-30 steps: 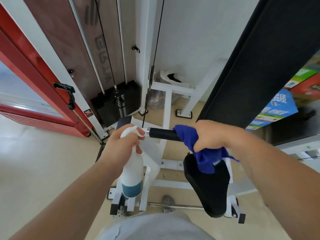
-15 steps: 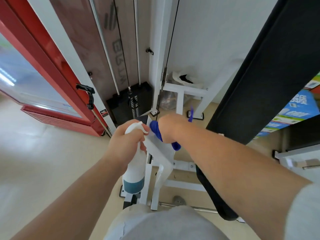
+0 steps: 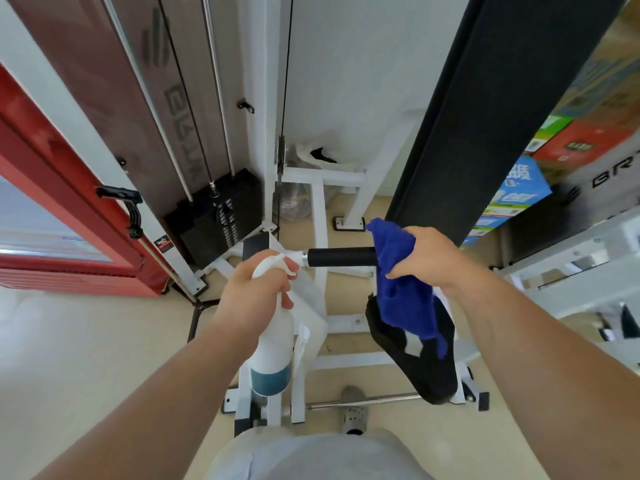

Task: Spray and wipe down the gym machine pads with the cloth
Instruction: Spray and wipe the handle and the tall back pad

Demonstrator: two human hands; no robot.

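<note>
Head view: the left hand (image 3: 256,292) is wrapped around the neck of a white spray bottle (image 3: 272,344), fingers curled over the trigger head, and the nozzle points towards the near end of a black padded grip (image 3: 341,257). The bottle hangs upright below the fist, with a band of blue-green liquid at its base. The right hand (image 3: 426,258) is closed on a blue cloth (image 3: 405,296), clamping it against the far right end of the same grip. The rest of the cloth hangs down loose and drapes in front of the upper part of a black seat pad (image 3: 415,362), which sits lower and to the right. The grip lies roughly level between the two hands, joined by a silver collar to the white machine frame (image 3: 318,216). Behind the frame a black weight stack (image 3: 221,209) stands on the floor (image 3: 86,358), with cables and guide rods running up from it. A red-framed glass door (image 3: 69,216) fills the left side and a broad black column (image 3: 485,98) slants across the upper right. Printed cardboard boxes (image 3: 512,192) are stacked beyond the column. At the bottom edge a grey garment (image 3: 311,455) and one grey perforated shoe (image 3: 353,410) show, the shoe beside a metal bar at the foot of the machine
</note>
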